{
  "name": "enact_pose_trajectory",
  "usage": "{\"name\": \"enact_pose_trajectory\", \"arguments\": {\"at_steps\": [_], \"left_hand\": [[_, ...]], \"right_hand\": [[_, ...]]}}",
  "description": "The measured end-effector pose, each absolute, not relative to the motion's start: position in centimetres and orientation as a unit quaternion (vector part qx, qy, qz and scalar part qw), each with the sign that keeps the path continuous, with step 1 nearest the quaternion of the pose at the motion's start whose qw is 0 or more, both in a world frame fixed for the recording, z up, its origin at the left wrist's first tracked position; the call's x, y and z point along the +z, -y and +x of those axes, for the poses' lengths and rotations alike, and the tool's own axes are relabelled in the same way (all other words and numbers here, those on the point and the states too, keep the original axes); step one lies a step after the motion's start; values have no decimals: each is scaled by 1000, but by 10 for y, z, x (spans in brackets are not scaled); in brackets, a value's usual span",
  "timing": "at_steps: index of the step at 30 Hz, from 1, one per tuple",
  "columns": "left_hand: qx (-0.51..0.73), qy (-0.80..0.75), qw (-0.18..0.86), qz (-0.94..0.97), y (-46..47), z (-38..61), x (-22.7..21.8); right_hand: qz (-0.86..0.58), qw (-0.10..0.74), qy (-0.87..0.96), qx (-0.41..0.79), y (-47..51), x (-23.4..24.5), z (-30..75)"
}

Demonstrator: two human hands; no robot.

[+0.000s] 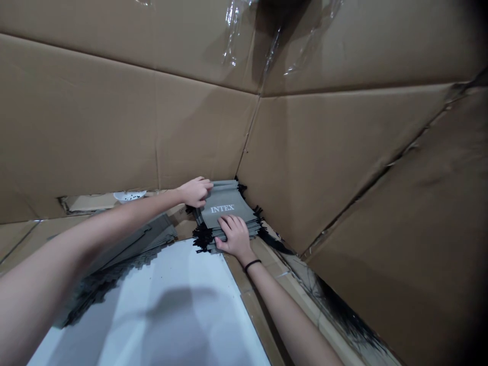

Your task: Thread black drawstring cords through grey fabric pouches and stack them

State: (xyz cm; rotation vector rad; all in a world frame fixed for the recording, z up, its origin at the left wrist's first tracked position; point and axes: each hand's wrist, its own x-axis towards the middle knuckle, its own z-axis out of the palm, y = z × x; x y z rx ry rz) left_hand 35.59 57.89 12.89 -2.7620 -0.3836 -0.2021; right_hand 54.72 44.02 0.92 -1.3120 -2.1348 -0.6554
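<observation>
A stack of grey fabric pieces (229, 195) with black fringed ends lies at the table's far right corner. White "INTEX" lettering shows on the top piece. My left hand (196, 192) has its bent fingers closed at the stack's far left edge; the thumb side is partly hidden. Over the near edge rests my right hand (236, 236), fingers laid on the top piece and thumb spread apart at the front. A black band circles the right wrist. Beyond my left forearm, a second, fanned-out pile of grey pieces (131, 249) is partly covered by the arm.
Tall cardboard walls (190, 127) meet in a corner behind the stack. A white bowl (129, 196) with small dark bits shows through a cut-out on the left. The white tabletop (179, 305) carries shadows. Black strands (343, 315) hang along the right side.
</observation>
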Motion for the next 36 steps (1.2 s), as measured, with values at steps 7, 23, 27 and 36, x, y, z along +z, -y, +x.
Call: {"name": "enact_pose_trajectory", "arguments": {"at_steps": [7,23,27,36], "left_hand": [[-122,375,86,-915,-586,383,112],[-119,387,69,-912,-588,386,108],[-132,387,83,-909,-578,385,106],[-160,434,94,-881,-578,404,98]], "right_hand": [[-461,295,790,-277,-442,7,548],[-461,266,796,-288,-446,6,550],[-444,265,796,-315,-446,6,550],[-391,278,799,-362,-443,4,548]]}}
